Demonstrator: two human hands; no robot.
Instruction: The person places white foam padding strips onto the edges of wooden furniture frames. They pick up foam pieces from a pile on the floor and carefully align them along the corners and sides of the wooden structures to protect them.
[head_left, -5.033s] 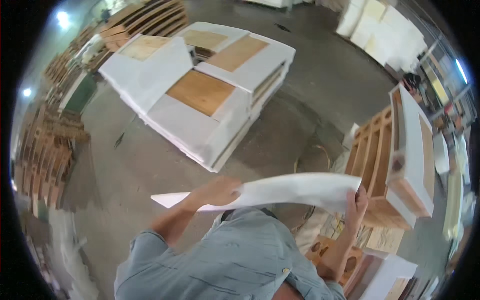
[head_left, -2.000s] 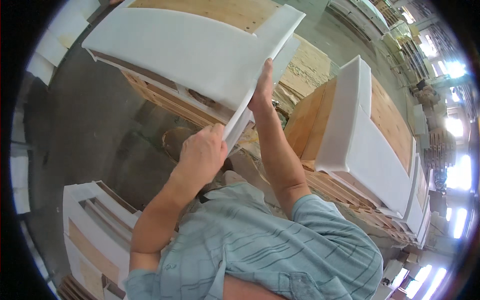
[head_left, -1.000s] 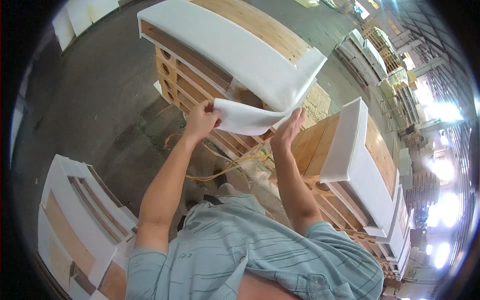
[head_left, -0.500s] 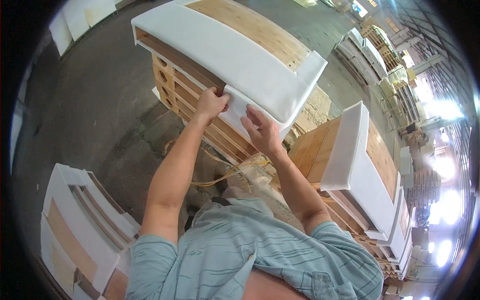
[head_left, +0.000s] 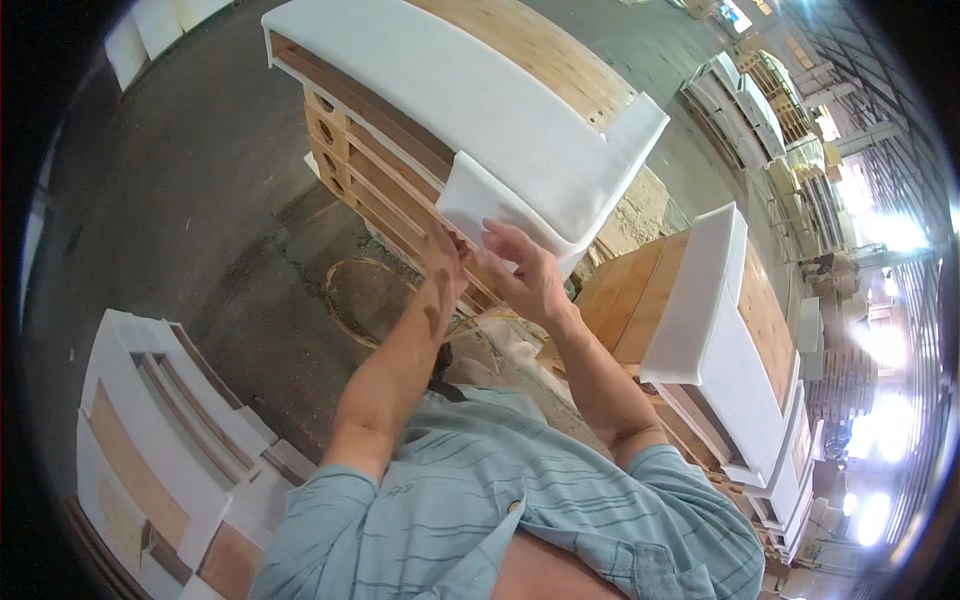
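Head: both hands [head_left: 500, 265] press foam sheet [head_left: 490, 205].

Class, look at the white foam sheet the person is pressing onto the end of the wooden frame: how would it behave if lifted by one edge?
The white foam sheet probably flops: it bends round the wooden frame corner. Likely light, since the right hand holds it flat with spread fingers.
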